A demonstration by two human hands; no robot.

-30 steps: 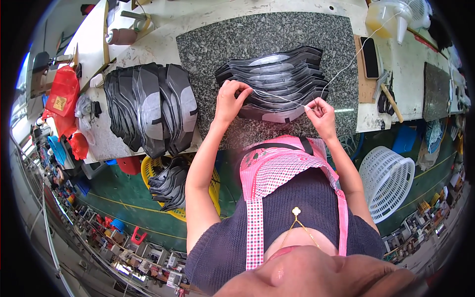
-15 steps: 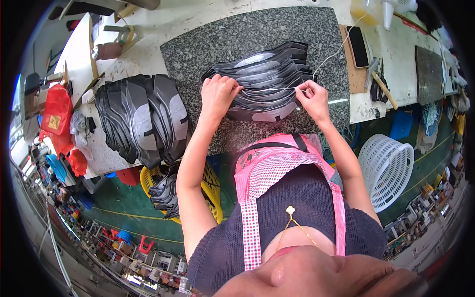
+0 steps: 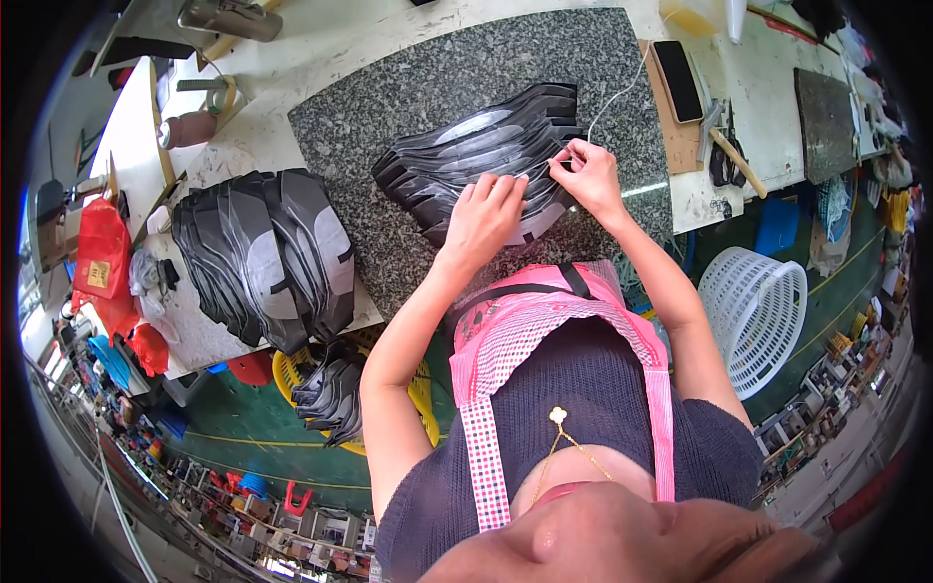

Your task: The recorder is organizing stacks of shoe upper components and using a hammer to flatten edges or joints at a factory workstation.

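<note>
A fanned row of dark grey and black curved, flat pieces (image 3: 476, 126) lies overlapped on the speckled stone slab (image 3: 369, 97). My left hand (image 3: 484, 216) rests on the near part of the row, fingers stretched out over the pieces and tips pointing toward my right hand. At the row's right end, my right hand (image 3: 589, 177) pinches a thin white cord (image 3: 614, 95), which runs up from the fingers toward the far right. Part of the cord is hidden by my fingers.
A second stack of similar dark pieces (image 3: 260, 255) sits left of the slab. A phone (image 3: 677, 81) and a wooden-handled hammer (image 3: 739, 163) lie to the right. Below the table edge are a yellow basket (image 3: 420, 394) and a white basket (image 3: 753, 316).
My left hand has left the row's left side and moved right, close to my right hand; its fingers have straightened. My right hand stays at the row's right end with the cord.
</note>
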